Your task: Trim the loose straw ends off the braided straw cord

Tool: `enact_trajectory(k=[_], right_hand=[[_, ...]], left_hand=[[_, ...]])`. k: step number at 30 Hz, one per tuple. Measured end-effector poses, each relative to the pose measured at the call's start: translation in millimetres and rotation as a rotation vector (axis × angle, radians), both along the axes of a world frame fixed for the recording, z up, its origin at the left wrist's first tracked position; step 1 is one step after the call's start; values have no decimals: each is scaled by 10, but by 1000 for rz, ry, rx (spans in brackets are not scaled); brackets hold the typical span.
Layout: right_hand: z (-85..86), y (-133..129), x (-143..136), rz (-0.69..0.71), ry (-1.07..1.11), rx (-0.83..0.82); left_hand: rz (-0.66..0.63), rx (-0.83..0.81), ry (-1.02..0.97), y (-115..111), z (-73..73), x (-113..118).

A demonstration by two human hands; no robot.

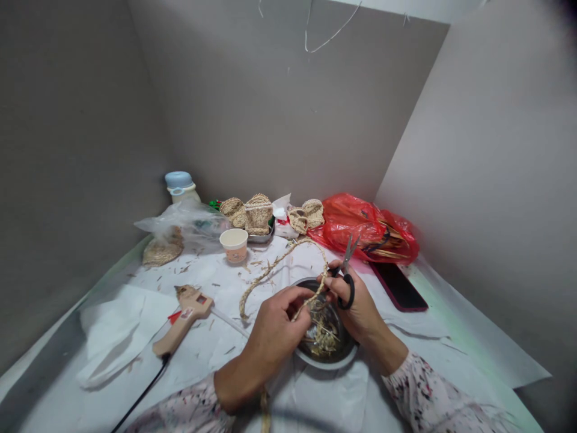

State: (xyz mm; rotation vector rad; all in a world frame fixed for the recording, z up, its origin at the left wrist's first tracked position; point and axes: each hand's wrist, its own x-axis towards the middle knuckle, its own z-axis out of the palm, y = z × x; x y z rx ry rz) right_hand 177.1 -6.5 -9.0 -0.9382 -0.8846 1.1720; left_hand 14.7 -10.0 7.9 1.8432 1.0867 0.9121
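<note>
A braided straw cord (266, 273) loops over the white-covered table and runs up to both hands. My left hand (278, 328) is closed, its thumb and forefinger pinching the cord over the left part of a metal bowl (325, 362). Above the bowl's right side, my right hand (354, 297) holds black-handled scissors (348, 258) with the slightly parted blades pointing up and away. Its fingertips also touch the cord. Straw scraps (325, 338) lie in the bowl. Another stretch of braid (265, 412) hangs below my left wrist.
A glue gun (184, 325) with a cable lies left. Behind stand a paper cup (234, 246), a blue-lidded bottle (180, 185), woven straw pieces (258, 214) and a red plastic bag (360, 225). A phone (399, 287) lies right; a clear bag (189, 224) sits back left.
</note>
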Motion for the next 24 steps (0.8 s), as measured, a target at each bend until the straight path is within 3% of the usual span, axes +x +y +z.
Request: enact_trajectory(k=[9,18,24], right_hand=[[-41,-17,-2,25,-100,37],[-10,-50,-30,25,-59,92],[-39,-35,-22,13,-36,73]], left_hand=[[-81,-91,-110,-14,-8,-11],[3,18,21,21,-70,4],[55,-22,4,12,-54,13]])
